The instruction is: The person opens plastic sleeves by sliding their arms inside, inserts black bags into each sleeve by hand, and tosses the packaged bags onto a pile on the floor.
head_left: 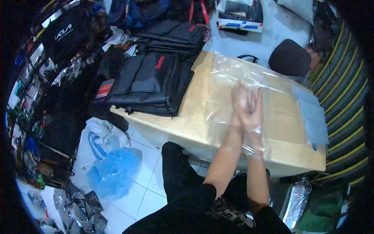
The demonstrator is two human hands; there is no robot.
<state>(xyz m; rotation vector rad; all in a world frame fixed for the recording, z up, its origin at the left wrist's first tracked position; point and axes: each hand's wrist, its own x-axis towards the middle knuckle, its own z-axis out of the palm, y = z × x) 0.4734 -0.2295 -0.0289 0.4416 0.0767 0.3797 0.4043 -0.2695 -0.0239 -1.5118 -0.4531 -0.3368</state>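
Observation:
Both of my hands lie close together over the pale yellow table, reaching into or under a large clear plastic bag. My left hand is smeared by motion, so its fingers do not show clearly. Right against it, my right hand has its fingers stretched out and apart. Thin plastic also wraps loosely around both wrists. Whether the film is one layer or more, I cannot tell. To the left of the hands, black fabric bags with small red lettering are piled flat on the table.
A light blue sheet lies along the table's right edge, beside stacked yellow-edged strips. A black round-topped seat or cushion stands beyond the table. On the tiled floor at left sits a crumpled blue plastic bag. Cluttered shelves fill the far left.

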